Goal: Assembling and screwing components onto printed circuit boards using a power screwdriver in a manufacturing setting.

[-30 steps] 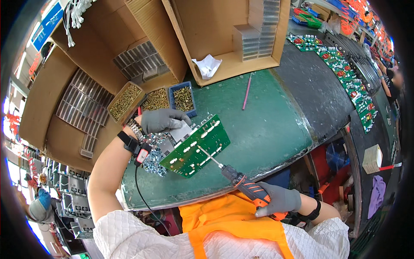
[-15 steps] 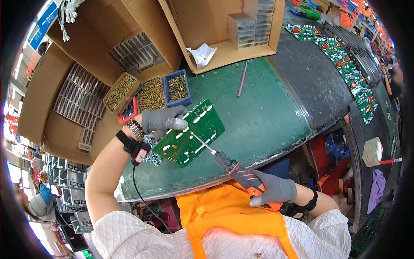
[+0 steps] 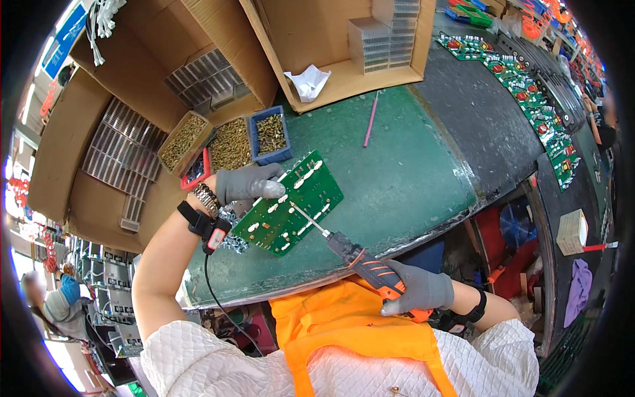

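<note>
left hand steadies circuit board; right hand clenches screwdriver; screw bins seemingly just behind.

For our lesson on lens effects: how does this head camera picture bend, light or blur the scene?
Head view: fisheye bends the bench edge and cardboard boxes toward a dark round rim; even bright light, soft shadows; the circuit board, left hand and right hand with the screwdriver are sharp; the person at lower left is blurred.

Green workbench carries circuit board, pink stick, screw bins.
</note>
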Action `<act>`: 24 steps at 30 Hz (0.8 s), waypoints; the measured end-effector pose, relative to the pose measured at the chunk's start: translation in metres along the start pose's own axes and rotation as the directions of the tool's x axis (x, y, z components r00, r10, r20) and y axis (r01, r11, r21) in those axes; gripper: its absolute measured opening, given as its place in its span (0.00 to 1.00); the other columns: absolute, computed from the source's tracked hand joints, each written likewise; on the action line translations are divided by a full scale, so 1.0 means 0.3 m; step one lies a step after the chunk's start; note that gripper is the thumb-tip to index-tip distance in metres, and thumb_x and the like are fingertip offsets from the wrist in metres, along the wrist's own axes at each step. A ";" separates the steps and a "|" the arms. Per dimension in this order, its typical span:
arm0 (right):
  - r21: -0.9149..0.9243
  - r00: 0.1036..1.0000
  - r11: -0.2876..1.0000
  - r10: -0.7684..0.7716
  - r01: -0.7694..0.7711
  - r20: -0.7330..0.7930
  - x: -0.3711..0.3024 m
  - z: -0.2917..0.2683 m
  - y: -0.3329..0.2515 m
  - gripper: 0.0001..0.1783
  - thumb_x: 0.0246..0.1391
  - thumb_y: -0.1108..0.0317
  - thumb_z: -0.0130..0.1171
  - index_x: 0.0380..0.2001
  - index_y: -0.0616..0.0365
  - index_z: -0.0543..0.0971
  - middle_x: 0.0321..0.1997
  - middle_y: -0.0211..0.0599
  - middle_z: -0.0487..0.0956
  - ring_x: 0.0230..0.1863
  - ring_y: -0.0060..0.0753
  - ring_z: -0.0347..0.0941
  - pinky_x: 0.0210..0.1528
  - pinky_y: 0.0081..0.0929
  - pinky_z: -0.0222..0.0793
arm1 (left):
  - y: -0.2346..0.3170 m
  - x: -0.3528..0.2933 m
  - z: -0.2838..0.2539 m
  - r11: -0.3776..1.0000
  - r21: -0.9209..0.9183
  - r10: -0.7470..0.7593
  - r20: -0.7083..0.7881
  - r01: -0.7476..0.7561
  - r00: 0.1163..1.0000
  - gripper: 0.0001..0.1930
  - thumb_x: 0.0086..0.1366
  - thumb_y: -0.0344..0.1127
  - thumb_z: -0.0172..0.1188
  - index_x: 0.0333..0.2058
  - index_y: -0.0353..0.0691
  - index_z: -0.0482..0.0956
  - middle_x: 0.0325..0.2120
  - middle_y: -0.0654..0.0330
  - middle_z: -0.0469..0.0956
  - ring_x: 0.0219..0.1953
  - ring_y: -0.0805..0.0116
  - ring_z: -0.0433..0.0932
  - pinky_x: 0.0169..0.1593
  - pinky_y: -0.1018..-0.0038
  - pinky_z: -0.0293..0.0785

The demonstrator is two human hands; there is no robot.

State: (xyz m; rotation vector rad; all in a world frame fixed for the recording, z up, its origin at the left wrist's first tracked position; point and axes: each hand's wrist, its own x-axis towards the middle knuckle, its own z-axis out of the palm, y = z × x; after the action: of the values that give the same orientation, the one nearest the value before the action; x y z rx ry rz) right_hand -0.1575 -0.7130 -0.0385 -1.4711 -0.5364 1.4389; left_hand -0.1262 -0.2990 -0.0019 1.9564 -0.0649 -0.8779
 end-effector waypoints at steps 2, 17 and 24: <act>0.004 1.000 1.000 0.003 -0.003 0.002 -0.003 -0.001 -0.003 0.52 0.40 0.62 0.74 0.64 0.63 0.55 0.37 0.32 0.73 0.31 0.20 0.70 0.34 0.22 0.71 | -0.018 0.010 0.003 0.998 0.014 0.067 -0.017 -0.067 0.998 0.37 0.55 0.66 0.58 0.48 0.36 0.72 0.39 0.55 0.76 0.42 0.64 0.74 0.46 0.66 0.71; 0.008 1.000 1.000 0.016 -0.016 -0.012 -0.029 0.014 0.006 0.50 0.39 0.59 0.75 0.62 0.65 0.59 0.41 0.34 0.73 0.38 0.22 0.69 0.41 0.24 0.70 | -0.009 -0.018 0.034 0.992 -0.116 0.046 -0.111 -0.059 0.993 0.35 0.54 0.64 0.62 0.45 0.35 0.73 0.37 0.59 0.75 0.41 0.70 0.74 0.44 0.70 0.72; -0.046 0.998 0.998 0.048 -0.049 -0.033 -0.037 0.013 -0.002 0.50 0.39 0.56 0.76 0.60 0.64 0.60 0.42 0.35 0.73 0.40 0.23 0.69 0.43 0.24 0.70 | -0.039 0.000 0.012 0.997 0.009 0.080 -0.056 -0.079 0.995 0.36 0.55 0.68 0.57 0.44 0.38 0.74 0.36 0.58 0.75 0.40 0.69 0.74 0.43 0.69 0.72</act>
State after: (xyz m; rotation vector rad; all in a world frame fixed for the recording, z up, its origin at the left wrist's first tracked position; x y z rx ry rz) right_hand -0.1633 -0.7207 -0.0317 -1.5510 -0.5206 1.4463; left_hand -0.1317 -0.2954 -0.0120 1.9700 -0.1121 -0.7711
